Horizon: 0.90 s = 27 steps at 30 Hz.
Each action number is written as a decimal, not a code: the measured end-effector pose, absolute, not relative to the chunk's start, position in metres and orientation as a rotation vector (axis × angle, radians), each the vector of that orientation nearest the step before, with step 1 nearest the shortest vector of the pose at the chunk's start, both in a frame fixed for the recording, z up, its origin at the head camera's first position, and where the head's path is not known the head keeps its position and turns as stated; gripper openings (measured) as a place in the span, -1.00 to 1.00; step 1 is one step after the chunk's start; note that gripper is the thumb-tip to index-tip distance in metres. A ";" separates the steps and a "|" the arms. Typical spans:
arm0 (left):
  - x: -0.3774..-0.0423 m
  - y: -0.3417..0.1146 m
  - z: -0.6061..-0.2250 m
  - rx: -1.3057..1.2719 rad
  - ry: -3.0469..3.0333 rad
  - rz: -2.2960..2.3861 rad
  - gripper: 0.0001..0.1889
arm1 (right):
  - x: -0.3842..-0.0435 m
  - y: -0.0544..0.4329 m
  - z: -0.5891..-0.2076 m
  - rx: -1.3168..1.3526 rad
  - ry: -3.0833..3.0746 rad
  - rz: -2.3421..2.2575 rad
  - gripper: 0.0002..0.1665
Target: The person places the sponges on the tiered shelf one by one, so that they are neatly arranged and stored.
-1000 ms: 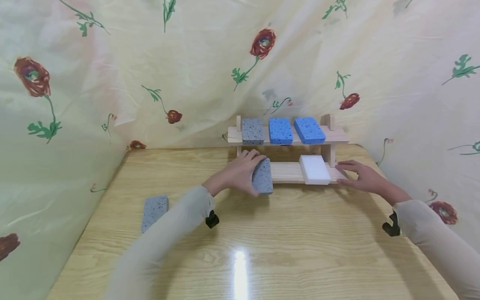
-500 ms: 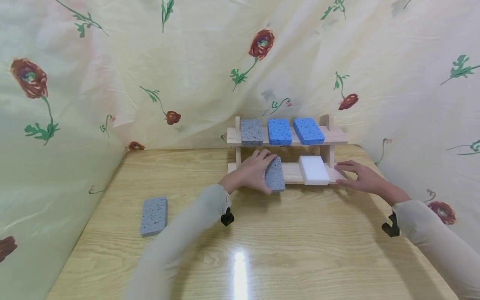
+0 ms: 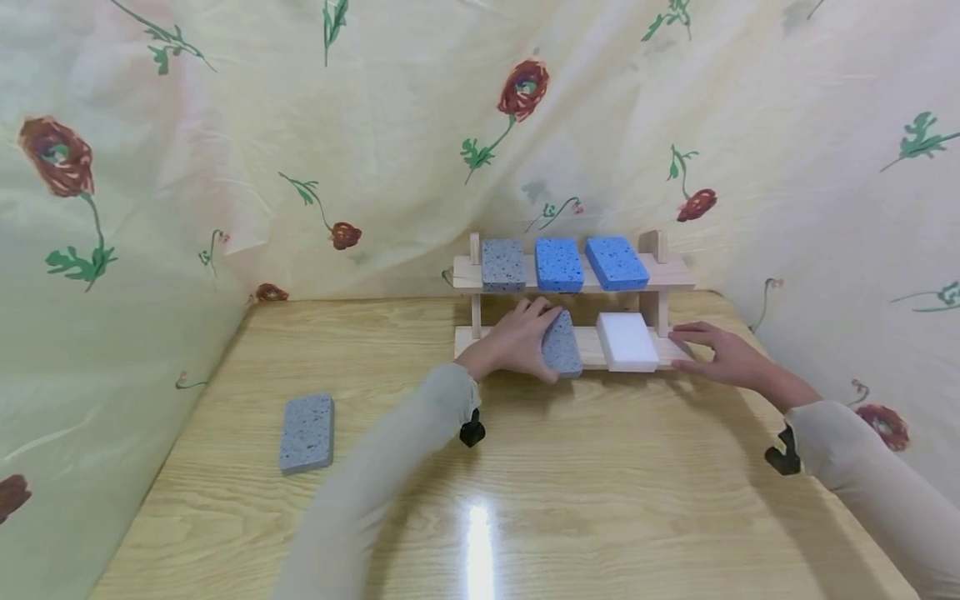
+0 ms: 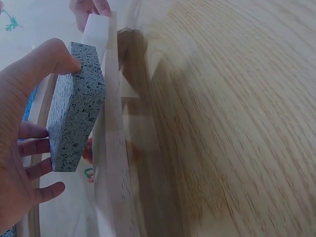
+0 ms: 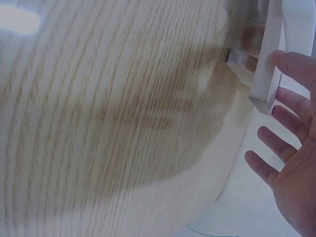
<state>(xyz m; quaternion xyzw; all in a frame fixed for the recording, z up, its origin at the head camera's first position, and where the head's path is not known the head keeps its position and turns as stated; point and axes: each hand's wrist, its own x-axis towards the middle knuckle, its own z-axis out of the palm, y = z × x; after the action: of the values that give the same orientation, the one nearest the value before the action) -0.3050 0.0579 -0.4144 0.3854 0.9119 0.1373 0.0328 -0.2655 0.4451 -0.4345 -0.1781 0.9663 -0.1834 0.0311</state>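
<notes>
My left hand [image 3: 517, 340] holds a grey speckled sponge [image 3: 562, 348] between thumb and fingers, at the lower board of a small two-tier wooden shelf [image 3: 467, 337]. In the left wrist view this sponge [image 4: 76, 108] is tilted, its lower end near the fingertips; whether it touches the board is hard to tell. A white sponge block [image 3: 628, 342] lies on the lower board, to the right of the held one. At that board's right end, my right hand [image 3: 722, 357] holds the wood between thumb and fingers, as the right wrist view also shows.
On the upper board sit a grey sponge [image 3: 503, 265] and two blue sponges [image 3: 559, 265]. Another grey sponge [image 3: 307, 433] lies on the wooden table [image 3: 585, 492] at the left. Floral cloth [image 3: 405, 150] hangs behind and beside the table.
My left hand has carried the grey sponge rightward along the lower board, closer to the white block. The right hand has stayed at the shelf's end.
</notes>
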 end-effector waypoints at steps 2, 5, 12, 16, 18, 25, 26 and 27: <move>-0.306 0.061 -0.416 1.182 2.799 0.426 0.23 | -0.264 0.445 -0.434 -0.562 2.986 -0.564 -0.26; -0.308 0.064 -0.419 1.176 2.792 0.432 0.23 | -0.263 0.445 -0.434 -0.566 2.989 -0.563 -0.26; -0.312 0.070 -0.421 1.164 2.782 0.430 0.22 | -0.264 0.446 -0.434 -0.553 2.979 -0.574 -0.27; -0.315 0.073 -0.424 1.162 2.774 0.435 0.20 | -0.264 0.445 -0.434 -0.560 2.981 -0.577 -0.27; -0.316 0.074 -0.426 1.163 2.771 0.438 0.19 | -0.264 0.445 -0.434 -0.565 2.984 -0.580 -0.27; -0.319 0.079 -0.427 1.133 2.754 0.467 0.16 | -0.265 0.445 -0.435 -0.546 2.976 -0.573 -0.27; -0.319 0.079 -0.427 1.132 2.753 0.467 0.16 | -0.266 0.445 -0.435 -0.541 2.973 -0.572 -0.26; -0.320 0.080 -0.427 1.133 2.751 0.465 0.16 | -0.266 0.445 -0.435 -0.537 2.971 -0.571 -0.26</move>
<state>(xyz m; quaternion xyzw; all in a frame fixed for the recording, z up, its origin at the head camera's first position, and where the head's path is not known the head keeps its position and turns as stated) -0.3197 0.0797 -0.4274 0.3755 0.9116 0.1541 0.0652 -0.2659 0.4445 -0.4347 -0.1745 0.9664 -0.1857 0.0344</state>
